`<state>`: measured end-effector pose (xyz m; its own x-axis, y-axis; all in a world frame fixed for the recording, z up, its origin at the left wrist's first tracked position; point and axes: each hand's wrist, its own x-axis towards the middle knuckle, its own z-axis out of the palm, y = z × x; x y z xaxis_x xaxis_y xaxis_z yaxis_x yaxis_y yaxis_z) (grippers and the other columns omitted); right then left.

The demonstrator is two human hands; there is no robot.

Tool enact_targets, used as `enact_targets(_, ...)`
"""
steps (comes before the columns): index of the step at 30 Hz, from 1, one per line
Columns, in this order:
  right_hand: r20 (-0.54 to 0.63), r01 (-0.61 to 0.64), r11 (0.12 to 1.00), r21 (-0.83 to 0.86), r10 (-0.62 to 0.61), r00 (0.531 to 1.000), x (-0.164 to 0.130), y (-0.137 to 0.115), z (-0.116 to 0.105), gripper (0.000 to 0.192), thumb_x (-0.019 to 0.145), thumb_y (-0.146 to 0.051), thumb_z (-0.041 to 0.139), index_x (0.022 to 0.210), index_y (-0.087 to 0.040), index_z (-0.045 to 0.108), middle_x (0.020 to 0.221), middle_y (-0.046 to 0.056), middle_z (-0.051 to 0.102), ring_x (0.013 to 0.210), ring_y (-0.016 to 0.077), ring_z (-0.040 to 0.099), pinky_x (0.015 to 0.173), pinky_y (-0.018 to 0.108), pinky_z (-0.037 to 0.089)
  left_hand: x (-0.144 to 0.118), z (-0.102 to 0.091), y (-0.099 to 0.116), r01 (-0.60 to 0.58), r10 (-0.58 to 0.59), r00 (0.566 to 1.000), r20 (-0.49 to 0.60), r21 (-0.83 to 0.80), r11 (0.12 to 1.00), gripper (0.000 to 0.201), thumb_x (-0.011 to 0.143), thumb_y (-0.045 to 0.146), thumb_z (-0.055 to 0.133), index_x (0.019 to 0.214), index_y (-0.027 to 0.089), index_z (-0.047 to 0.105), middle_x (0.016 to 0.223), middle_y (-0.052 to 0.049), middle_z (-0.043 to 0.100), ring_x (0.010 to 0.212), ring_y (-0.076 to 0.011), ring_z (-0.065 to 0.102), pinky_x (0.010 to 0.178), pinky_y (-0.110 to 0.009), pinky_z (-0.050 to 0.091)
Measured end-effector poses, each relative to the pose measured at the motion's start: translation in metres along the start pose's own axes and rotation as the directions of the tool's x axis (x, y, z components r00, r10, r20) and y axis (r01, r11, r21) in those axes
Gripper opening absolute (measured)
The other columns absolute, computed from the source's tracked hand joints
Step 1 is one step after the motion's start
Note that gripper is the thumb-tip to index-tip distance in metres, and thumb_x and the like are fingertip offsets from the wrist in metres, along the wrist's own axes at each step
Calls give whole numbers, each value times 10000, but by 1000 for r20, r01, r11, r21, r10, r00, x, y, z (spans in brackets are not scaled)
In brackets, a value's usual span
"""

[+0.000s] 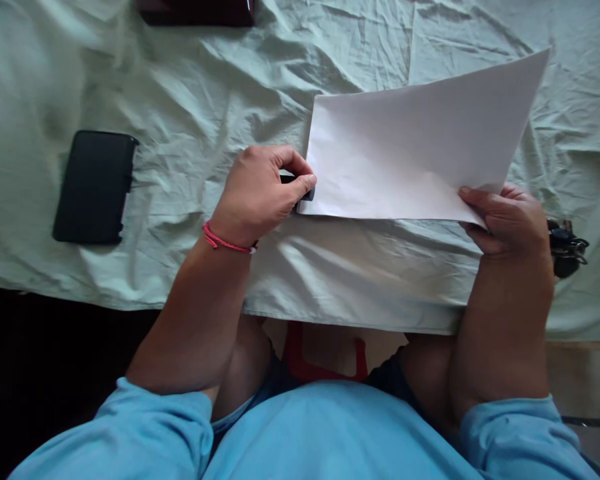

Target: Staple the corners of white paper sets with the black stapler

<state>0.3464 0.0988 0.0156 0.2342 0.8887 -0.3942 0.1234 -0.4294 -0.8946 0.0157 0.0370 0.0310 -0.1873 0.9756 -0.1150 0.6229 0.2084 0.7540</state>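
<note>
White paper sheets point(395, 150) lie in front of me, the right side lifted and curving up off the cloth. My right hand point(510, 217) is closed on their lower right corner, thumb on top and fingers beneath. At the lower left corner of the paper, my left hand point(267, 190) is closed around a small black stapler point(307, 193). Its rounded end overlaps the paper's edge, while the fingers hide most of its body. A red braided band point(227, 245) circles my left wrist.
A pale green, wrinkled cloth point(180, 280) covers the table. A black phone-like case point(96, 188) lies at the left. Beside my right wrist is a bunch of keys point(567, 250). A dark glossy box point(195, 10) stands at the far edge of view.
</note>
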Motion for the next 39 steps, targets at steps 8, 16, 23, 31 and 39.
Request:
enact_targets(8,-61,-95,995,4,96,994,-8,-10,6,307,563,-181,855,797,-206,657,813,13,706,648,117,608,430,182,417,-1,-6,1,-6,8,998,70,-26,1000,127,829,278,733,869,203,827,854,-47,821,842,-248,769,804,-339,613)
enact_targets(16,-67,-74,996,57,78,995,-8,-8,8,310,534,-154,848,780,-194,664,807,18,714,630,112,603,420,185,407,4,3,-7,-69,72,996,56,-50,996,94,817,190,755,743,244,779,729,-27,740,871,-283,736,888,-384,550)
enact_targets(23,-48,-77,993,90,82,995,-9,-9,9,299,506,-149,848,759,-180,693,838,42,742,617,109,588,455,201,452,7,9,-4,-203,178,973,149,169,964,182,844,104,649,720,236,641,890,-43,696,992,-284,685,964,-407,495)
enact_targets(31,-32,-39,997,71,41,999,-8,-6,5,245,515,-151,843,728,-158,722,837,74,743,677,139,660,561,237,569,2,8,-2,-208,184,973,140,179,962,171,876,133,619,755,250,590,930,-55,678,1008,-300,662,962,-433,478)
enact_targets(39,-71,-60,998,13,60,996,-8,-9,-2,288,521,-156,882,761,-181,725,835,43,731,603,104,580,451,203,446,-6,0,-4,8,11,997,-82,219,976,187,885,137,676,786,238,553,1081,-70,703,1266,-387,579,1117,-540,375)
